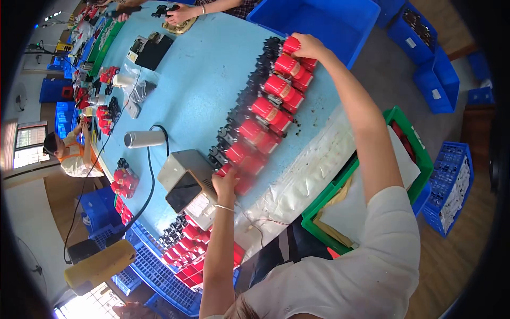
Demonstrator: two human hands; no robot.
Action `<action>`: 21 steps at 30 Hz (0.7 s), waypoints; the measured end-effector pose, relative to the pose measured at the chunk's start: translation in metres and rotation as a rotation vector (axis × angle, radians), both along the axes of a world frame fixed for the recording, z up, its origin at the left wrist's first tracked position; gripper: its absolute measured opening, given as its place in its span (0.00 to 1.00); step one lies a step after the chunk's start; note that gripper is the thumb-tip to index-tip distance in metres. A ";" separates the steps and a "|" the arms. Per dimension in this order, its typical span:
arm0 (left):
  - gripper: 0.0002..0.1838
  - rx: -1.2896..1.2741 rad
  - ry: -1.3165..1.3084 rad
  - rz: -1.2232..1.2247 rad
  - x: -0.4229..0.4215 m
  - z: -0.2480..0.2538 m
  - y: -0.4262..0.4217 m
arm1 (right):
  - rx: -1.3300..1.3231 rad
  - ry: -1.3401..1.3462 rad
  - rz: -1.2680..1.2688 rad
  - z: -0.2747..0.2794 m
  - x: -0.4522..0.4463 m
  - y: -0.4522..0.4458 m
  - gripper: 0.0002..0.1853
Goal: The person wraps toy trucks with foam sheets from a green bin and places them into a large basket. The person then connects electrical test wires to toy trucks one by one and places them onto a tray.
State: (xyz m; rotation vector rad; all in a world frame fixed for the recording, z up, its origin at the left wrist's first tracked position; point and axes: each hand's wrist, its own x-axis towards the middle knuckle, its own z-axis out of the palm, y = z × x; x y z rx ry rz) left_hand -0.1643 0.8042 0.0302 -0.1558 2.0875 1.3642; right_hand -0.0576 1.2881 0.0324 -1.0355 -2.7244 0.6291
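A long row of red parts (264, 109) with black fittings lies across the light blue table, running from the grey box up to the far right edge. My right hand (309, 47) is closed on the red part at the row's far end. At the near end, beside the grey box, my left hand (224, 183) grips another red part. Some red parts near my left hand look blurred. Both arms are stretched wide, with the row between the hands.
A grey box (199, 169) with a dark screen stands by my left hand. Near it are a white cylinder (144, 139) and a cable. Blue bin (319, 24) at the far edge, green crate (419, 154) at right. Co-worker's hand (182, 15) at the top; another person (79, 154) at left.
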 end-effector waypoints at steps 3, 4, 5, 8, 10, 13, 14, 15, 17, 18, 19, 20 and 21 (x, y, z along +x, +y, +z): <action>0.17 -0.055 -0.011 -0.068 0.047 -0.016 -0.026 | -0.041 0.043 0.014 0.003 0.053 -0.017 0.29; 0.17 -0.078 -0.005 -0.103 0.063 -0.019 -0.035 | -0.092 0.045 0.016 0.004 0.074 -0.024 0.28; 0.17 -0.082 -0.014 -0.084 0.080 -0.014 -0.040 | -0.136 0.050 0.020 0.005 0.100 -0.031 0.27; 0.26 -0.233 0.013 -0.285 0.122 0.016 -0.045 | -0.113 0.025 -0.036 0.011 0.170 -0.064 0.26; 0.30 -0.327 0.076 -0.306 0.121 0.015 -0.037 | -0.093 -0.002 0.034 0.016 0.165 -0.058 0.27; 0.38 -0.393 0.162 -0.423 0.124 0.042 -0.035 | -0.064 0.035 0.133 0.000 0.168 -0.053 0.30; 0.39 -0.395 0.206 -0.425 0.130 0.037 -0.037 | -0.131 0.025 0.102 -0.007 0.172 -0.054 0.32; 0.40 -0.393 0.260 -0.437 0.133 0.030 -0.041 | -0.193 0.018 0.059 -0.015 0.171 -0.057 0.34; 0.40 -0.382 0.288 -0.397 0.132 0.020 -0.048 | -0.067 0.030 0.074 -0.030 0.164 -0.061 0.34; 0.39 -0.355 0.308 -0.402 0.134 0.013 -0.053 | 0.066 0.027 0.042 -0.039 0.168 -0.067 0.35; 0.39 -0.321 0.320 -0.418 0.135 0.010 -0.056 | 0.203 0.015 0.000 -0.038 0.174 -0.072 0.35; 0.39 -0.302 0.307 -0.433 0.131 0.012 -0.064 | 0.216 -0.004 -0.013 -0.020 0.177 -0.095 0.35; 0.38 -0.303 0.268 -0.434 0.128 0.014 -0.073 | 0.265 0.160 -0.097 0.020 0.169 -0.141 0.36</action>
